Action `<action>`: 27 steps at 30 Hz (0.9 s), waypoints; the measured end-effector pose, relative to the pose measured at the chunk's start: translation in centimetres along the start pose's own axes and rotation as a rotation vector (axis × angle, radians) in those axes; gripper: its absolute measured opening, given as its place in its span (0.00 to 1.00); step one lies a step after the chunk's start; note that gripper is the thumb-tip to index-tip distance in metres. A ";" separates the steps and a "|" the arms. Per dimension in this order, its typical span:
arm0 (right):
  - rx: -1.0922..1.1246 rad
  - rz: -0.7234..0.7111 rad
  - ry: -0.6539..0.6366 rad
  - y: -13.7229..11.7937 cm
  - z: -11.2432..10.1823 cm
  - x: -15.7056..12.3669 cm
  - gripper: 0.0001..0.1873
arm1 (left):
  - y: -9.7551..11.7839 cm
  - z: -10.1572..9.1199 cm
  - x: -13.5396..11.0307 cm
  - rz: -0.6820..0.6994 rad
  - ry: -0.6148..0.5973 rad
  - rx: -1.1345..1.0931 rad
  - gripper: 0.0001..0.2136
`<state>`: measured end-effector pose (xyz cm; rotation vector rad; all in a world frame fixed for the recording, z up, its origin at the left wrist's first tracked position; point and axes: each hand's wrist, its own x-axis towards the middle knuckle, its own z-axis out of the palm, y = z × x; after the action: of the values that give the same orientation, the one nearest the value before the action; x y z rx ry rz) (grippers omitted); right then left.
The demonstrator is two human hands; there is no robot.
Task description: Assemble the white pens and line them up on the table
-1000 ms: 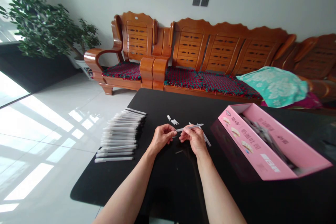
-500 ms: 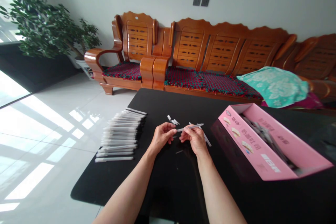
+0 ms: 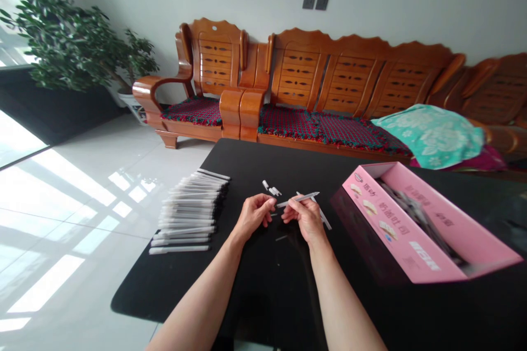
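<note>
My right hand [image 3: 305,218] is closed round a pale, slender pen [image 3: 307,197], which lies slantwise with its pointed end to the upper right. My left hand [image 3: 256,213] is just left of the pen's other end, thumb and fingertips pinched together, with a small gap to the pen. Whether anything tiny sits in that pinch I cannot make out. Small white pen caps [image 3: 274,191] lie on the black table [image 3: 247,159] beyond my hands. Partly hidden behind my right hand are white pen-like sticks [image 3: 325,220]. Many pale pens [image 3: 185,214] lie in a row on the left.
A long pink box [image 3: 387,225] holding dark, blurred items stands open on the right of the table. Past the table runs a wooden sofa [image 3: 354,77] with a turquoise cloth [image 3: 432,134]. A potted plant [image 3: 74,38] stands at the far left.
My left fingertips have come slightly away from the pen's near end, which they were touching before. The pen in my right hand stays almost in place.
</note>
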<state>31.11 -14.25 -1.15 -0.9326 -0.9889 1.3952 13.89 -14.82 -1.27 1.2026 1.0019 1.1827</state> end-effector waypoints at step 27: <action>-0.021 -0.028 0.000 -0.9 -0.3 0.1 0.37 | -0.5 -2.2 1.0 0.373 0.156 0.755 0.13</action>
<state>31.64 -14.13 -0.37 -0.9307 -1.0147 1.3634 11.93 -13.46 -2.01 1.9767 1.4544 1.2311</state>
